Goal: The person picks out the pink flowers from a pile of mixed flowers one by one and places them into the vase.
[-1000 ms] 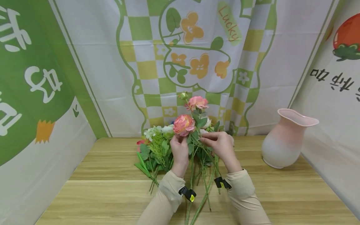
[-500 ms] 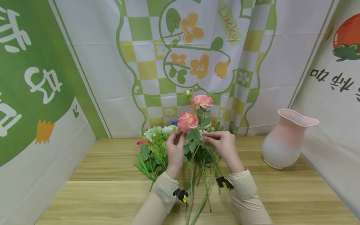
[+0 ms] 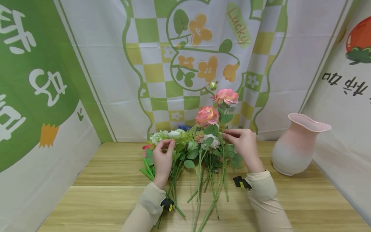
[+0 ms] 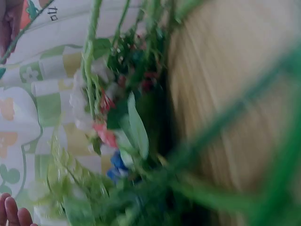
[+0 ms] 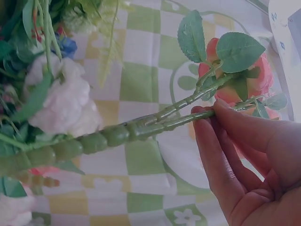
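Observation:
My right hand (image 3: 245,145) pinches one thin branch of a pink peony stem (image 5: 181,120) between thumb and fingertips. That spray carries a lower pink bloom (image 3: 207,116), an upper pink bloom (image 3: 227,96) and a green bud (image 3: 213,85), upright above the other flowers. My left hand (image 3: 162,161) is at the left, by white-green blossoms (image 3: 157,136), with loosely bent fingers and nothing visible between them. In the left wrist view only its fingertips (image 4: 14,213) show at the lower left corner. Behind the spray lie a white flower (image 5: 63,96) and a blue flower (image 3: 184,128).
A pink-and-white vase (image 3: 295,148) with a flared rim stands at the right of the wooden table (image 3: 101,199). Several loose green stems (image 3: 198,196) reach toward the front edge. A checked green curtain (image 3: 162,72) hangs behind the flowers.
My left hand has come away from the lower pink bloom and moved left. My right hand has moved right, and the peony spray has shifted right and up with it.

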Demonstrator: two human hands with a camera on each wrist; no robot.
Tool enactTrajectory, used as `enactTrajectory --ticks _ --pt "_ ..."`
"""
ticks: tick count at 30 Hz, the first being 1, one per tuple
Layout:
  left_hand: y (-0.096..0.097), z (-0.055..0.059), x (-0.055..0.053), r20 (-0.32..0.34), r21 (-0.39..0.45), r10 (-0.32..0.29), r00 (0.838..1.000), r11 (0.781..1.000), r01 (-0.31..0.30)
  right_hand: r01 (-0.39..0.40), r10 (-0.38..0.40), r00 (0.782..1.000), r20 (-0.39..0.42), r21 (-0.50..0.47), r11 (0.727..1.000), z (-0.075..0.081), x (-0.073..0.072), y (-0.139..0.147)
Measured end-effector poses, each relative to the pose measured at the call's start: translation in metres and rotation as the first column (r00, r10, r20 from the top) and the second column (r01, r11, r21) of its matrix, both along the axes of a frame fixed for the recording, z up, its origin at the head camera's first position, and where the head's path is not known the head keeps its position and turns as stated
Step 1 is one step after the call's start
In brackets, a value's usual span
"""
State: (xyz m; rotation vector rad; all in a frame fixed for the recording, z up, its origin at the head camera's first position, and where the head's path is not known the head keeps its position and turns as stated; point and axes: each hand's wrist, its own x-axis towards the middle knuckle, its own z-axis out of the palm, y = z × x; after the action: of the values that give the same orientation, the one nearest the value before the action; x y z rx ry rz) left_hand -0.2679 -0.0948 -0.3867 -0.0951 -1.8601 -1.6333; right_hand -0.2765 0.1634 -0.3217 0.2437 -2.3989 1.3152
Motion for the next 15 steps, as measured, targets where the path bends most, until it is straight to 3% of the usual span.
enactTrajectory --ticks 6,15 --pt "-0.028 -0.02 -0.012 -0.005 -0.068 0.036 0.999 0.997 -0.037 0.053 -0.05 0.997 -0.051 0.061 0.997 0.012 -0.002 0.011" --pt "-0.066 -0.027 -0.005 -0.037 -0.206 0.14 0.99 0.968 -0.144 0.162 -0.138 0.978 -0.157 0.152 0.975 0.031 -0.007 0.029"
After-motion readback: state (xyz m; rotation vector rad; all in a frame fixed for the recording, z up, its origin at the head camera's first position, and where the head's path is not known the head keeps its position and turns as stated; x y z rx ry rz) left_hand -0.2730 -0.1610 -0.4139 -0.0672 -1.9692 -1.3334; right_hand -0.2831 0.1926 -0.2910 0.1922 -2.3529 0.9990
